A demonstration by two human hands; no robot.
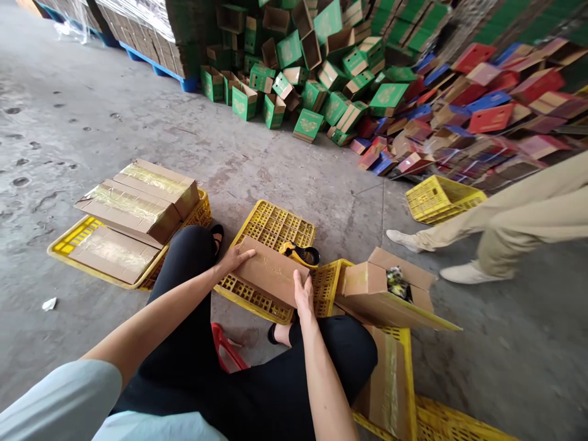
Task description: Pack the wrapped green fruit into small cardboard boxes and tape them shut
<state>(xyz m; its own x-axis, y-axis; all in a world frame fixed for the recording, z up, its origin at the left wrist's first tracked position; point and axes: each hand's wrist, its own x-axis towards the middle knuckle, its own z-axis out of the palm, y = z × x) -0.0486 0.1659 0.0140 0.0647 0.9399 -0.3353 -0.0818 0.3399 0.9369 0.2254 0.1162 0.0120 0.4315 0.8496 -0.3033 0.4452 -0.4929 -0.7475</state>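
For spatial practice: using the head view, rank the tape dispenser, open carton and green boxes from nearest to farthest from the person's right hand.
1. tape dispenser, just ahead of the right hand.
2. open carton, off to its right.
3. green boxes, far back across the floor.

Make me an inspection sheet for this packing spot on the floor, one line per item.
Surface: concrete floor, stained and pitted.
Job's things: closed cardboard box lying on a yellow crate; tape dispenser beside it.
Clutter: taped boxes stacked at left; open box at right; paper scrap.
Grippers: left hand on the box's far corner, right hand on its near end, both flat.
Cables: nothing seen.
Surroundings: heaped green boxes, red and blue boxes; another person's legs.
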